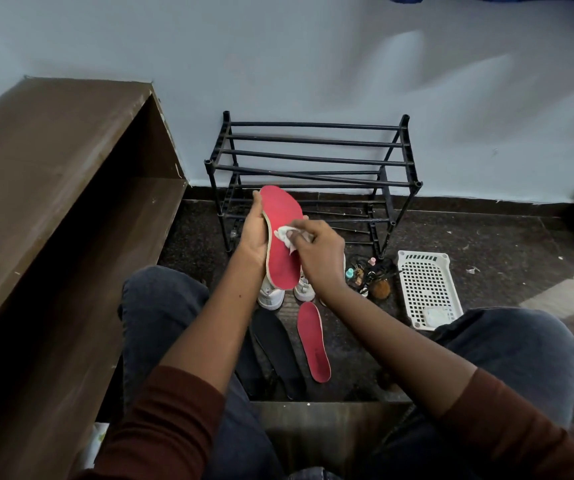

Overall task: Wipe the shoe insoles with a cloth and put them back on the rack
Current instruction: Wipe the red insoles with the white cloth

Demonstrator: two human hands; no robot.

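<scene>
Red insole [284,213] | left hand [254,233] fingers grip its edge | right hand [320,252] fingers pinch cloth [284,234] against it

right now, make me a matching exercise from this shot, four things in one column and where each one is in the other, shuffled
Things
1. held red insole
2. second red insole
3. white cloth
4. white basket

Places
A. flat on the floor, just in front of the white shoes
B. pinched in the fingers of the right hand, pressed on an insole
C. on the floor, front-right of the black rack
D. gripped along its edge by the left hand

Pairs: 1-D, 2-A, 3-B, 4-C
</scene>
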